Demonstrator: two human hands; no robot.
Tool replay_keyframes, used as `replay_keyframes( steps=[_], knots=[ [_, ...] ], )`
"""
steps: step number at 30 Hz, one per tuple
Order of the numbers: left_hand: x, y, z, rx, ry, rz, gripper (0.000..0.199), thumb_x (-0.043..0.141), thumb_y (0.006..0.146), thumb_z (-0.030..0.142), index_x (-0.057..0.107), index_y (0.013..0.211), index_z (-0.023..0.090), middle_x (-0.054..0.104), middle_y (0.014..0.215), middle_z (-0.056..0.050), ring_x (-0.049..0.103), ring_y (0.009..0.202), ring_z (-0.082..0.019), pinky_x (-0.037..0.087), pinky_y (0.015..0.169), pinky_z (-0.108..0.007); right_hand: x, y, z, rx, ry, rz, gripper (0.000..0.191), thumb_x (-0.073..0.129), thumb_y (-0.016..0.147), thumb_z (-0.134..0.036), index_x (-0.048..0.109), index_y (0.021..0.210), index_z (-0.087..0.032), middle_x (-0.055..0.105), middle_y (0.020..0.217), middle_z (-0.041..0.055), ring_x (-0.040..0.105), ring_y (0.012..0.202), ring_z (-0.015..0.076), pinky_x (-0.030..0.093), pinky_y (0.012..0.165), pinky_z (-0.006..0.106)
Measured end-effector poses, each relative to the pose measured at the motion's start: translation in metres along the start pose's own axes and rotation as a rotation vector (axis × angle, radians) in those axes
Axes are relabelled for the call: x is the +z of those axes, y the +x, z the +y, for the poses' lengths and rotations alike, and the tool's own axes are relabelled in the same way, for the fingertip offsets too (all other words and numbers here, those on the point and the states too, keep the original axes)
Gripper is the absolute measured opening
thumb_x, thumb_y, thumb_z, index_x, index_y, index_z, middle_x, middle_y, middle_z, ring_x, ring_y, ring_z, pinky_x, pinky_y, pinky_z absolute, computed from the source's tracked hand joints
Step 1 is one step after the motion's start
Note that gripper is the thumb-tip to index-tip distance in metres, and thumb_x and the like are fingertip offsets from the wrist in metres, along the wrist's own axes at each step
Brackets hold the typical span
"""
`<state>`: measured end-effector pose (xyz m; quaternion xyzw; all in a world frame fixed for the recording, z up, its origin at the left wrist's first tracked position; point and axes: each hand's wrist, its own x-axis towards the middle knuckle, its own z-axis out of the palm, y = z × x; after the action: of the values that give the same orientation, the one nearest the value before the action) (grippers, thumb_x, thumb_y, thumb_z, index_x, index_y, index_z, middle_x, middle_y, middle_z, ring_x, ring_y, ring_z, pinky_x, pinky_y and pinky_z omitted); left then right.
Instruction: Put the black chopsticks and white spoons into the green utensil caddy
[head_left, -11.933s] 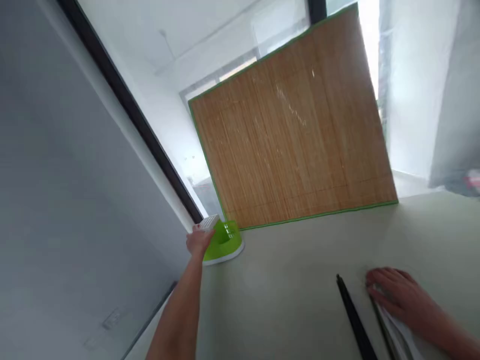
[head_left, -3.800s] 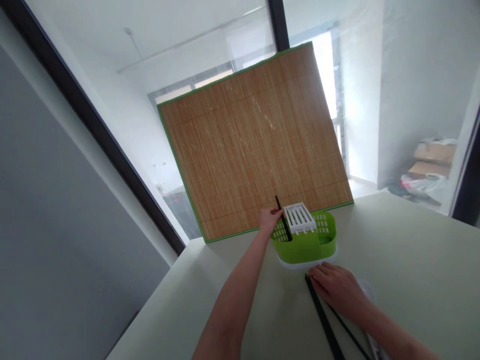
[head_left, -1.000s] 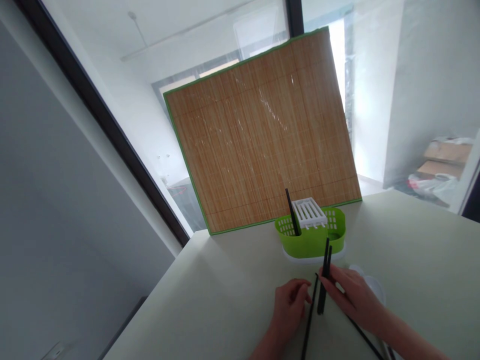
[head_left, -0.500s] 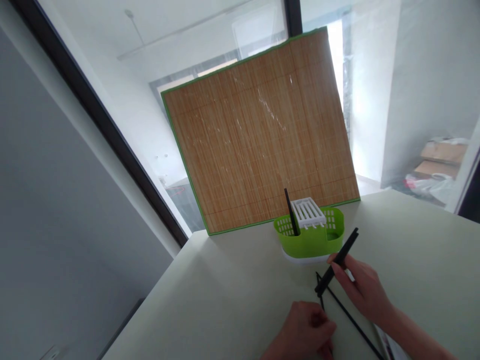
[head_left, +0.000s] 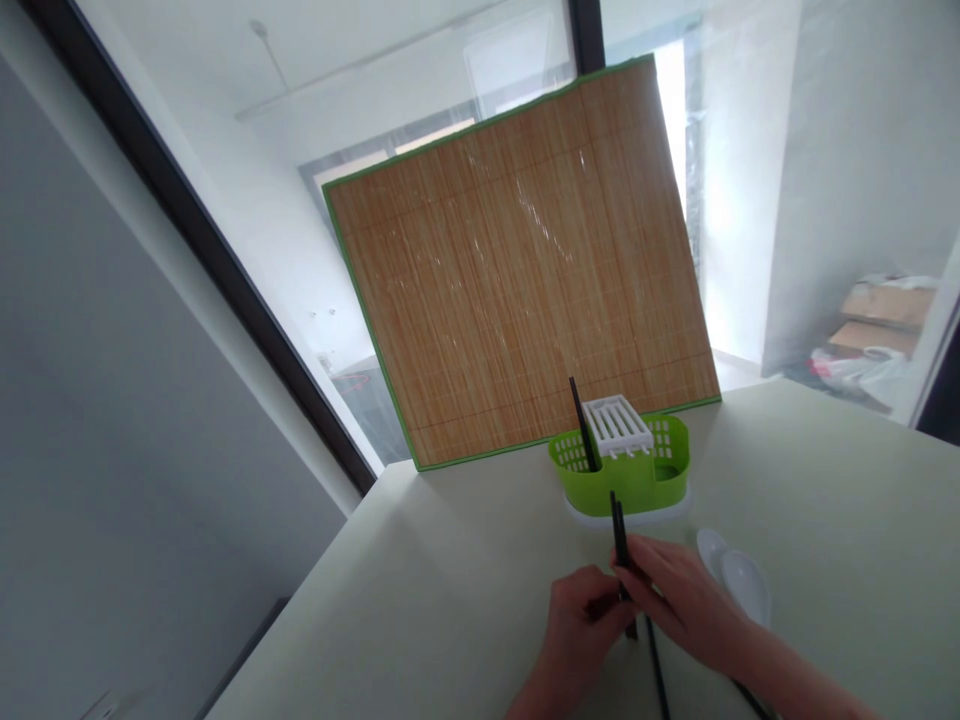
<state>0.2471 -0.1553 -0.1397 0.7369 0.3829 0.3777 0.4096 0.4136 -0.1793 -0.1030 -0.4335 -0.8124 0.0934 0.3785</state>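
My right hand [head_left: 686, 600] is closed around a small bunch of black chopsticks [head_left: 619, 535], their thin ends pointing up and away from me. My left hand [head_left: 577, 620] meets it, fingers pinched at the lower part of the same bunch. Under my hands a loose black chopstick [head_left: 657, 665] lies on the white table [head_left: 450, 600], and another dark stick [head_left: 750, 697] shows below my right wrist. Just beyond stands a green plastic utensil basket [head_left: 626, 487] with a white slatted rack [head_left: 617, 424] on top. More black chopsticks [head_left: 583, 430] lean upright in its left compartment.
Two white spoons [head_left: 744, 585] lie right of my right hand, partly hidden by the forearm. Behind the basket, a bamboo mat [head_left: 517, 270] with green edging leans against the glass. A grey wall [head_left: 112, 400] rises at the left.
My right hand has moved left with its chopsticks, turning them more upright, and now meets my left hand. The white spoons have come into view where the right hand was.
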Motion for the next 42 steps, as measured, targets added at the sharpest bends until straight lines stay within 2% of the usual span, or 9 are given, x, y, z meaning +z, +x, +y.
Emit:
replay_keyframes(
  steps=[11,15,17,21,24,28,33,37,42],
  knots=[
    [0.0,0.001,-0.006,-0.003,0.037,-0.051,0.018,0.063,0.079,0.03,0.072,0.071,0.017,0.055,0.061,0.001,0.046,0.057,-0.008,0.034,0.053,-0.019,0.006,-0.003,0.007,0.073,0.084,-0.117,0.023,0.034,0.098,-0.034,0.046,0.082,-0.021,0.056,0.076,0.0008,0.054,0.069,0.0156,0.039,0.063,0.026],
    [-0.014,0.001,0.003,0.036,0.035,-0.077,0.011,0.064,0.076,0.023,0.073,0.081,0.018,0.059,0.067,0.0,0.05,0.06,-0.009,0.038,0.055,-0.019,0.007,-0.005,0.005,0.074,0.079,-0.128,0.023,0.035,0.098,-0.034,0.047,0.083,-0.021,0.056,0.079,0.0012,0.054,0.072,0.0158,0.039,0.065,0.026],
    [-0.024,0.002,0.009,0.048,-0.029,-0.039,0.015,0.063,0.077,0.022,0.072,0.089,0.019,0.061,0.073,-0.002,0.053,0.063,-0.01,0.04,0.055,-0.019,0.007,-0.006,0.005,0.067,0.083,-0.123,0.021,0.035,0.097,-0.033,0.048,0.086,-0.021,0.057,0.081,0.0015,0.054,0.073,0.016,0.039,0.066,0.026],
    [-0.039,0.006,0.031,0.094,-0.153,0.089,0.022,0.062,0.079,0.025,0.068,0.1,0.02,0.062,0.085,-0.004,0.054,0.067,-0.01,0.044,0.052,-0.018,0.007,-0.004,0.004,0.048,0.107,-0.107,0.02,0.036,0.097,-0.031,0.049,0.086,-0.021,0.057,0.079,0.0011,0.054,0.07,0.0153,0.039,0.063,0.025],
    [-0.04,0.009,0.056,0.172,-0.118,0.094,0.027,0.065,0.077,0.023,0.066,0.105,0.023,0.063,0.092,-0.004,0.056,0.071,-0.01,0.046,0.055,-0.018,0.007,-0.004,0.003,0.017,0.113,-0.078,0.019,0.037,0.096,-0.029,0.05,0.086,-0.021,0.058,0.079,0.0017,0.055,0.069,0.015,0.04,0.062,0.025],
    [-0.035,0.016,0.083,0.224,0.003,0.089,0.016,0.063,0.079,0.019,0.07,0.094,0.021,0.066,0.084,-0.002,0.058,0.069,-0.01,0.048,0.059,-0.018,0.007,-0.005,0.001,-0.029,0.121,-0.049,0.018,0.037,0.095,-0.027,0.053,0.093,-0.021,0.061,0.082,0.0034,0.057,0.073,0.0156,0.041,0.064,0.024],
    [-0.037,0.021,0.095,0.264,0.105,0.113,0.013,0.065,0.077,0.015,0.073,0.086,0.021,0.069,0.078,-0.001,0.06,0.071,-0.011,0.048,0.063,-0.019,0.009,-0.005,0.003,-0.019,0.089,-0.058,0.018,0.037,0.095,-0.028,0.052,0.092,-0.021,0.061,0.082,0.0029,0.056,0.072,0.0148,0.04,0.064,0.024],
    [-0.061,0.03,0.116,0.289,0.093,0.192,0.009,0.067,0.077,0.021,0.073,0.084,0.021,0.071,0.078,-0.001,0.063,0.07,-0.012,0.05,0.062,-0.02,0.006,-0.006,0.009,0.014,0.028,-0.069,0.013,0.043,0.093,-0.03,0.051,0.089,-0.021,0.059,0.075,-0.0009,0.053,0.065,0.0132,0.035,0.059,0.023],
    [-0.107,0.067,0.157,0.435,0.08,0.503,0.018,0.07,0.074,0.031,0.073,0.089,0.021,0.072,0.082,-0.002,0.065,0.071,-0.014,0.054,0.061,-0.022,0.005,-0.004,0.023,0.064,-0.035,-0.003,0.01,0.043,0.092,-0.023,0.051,0.096,-0.022,0.06,0.078,-0.0013,0.053,0.064,0.0122,0.033,0.059,0.024]
  ],
)
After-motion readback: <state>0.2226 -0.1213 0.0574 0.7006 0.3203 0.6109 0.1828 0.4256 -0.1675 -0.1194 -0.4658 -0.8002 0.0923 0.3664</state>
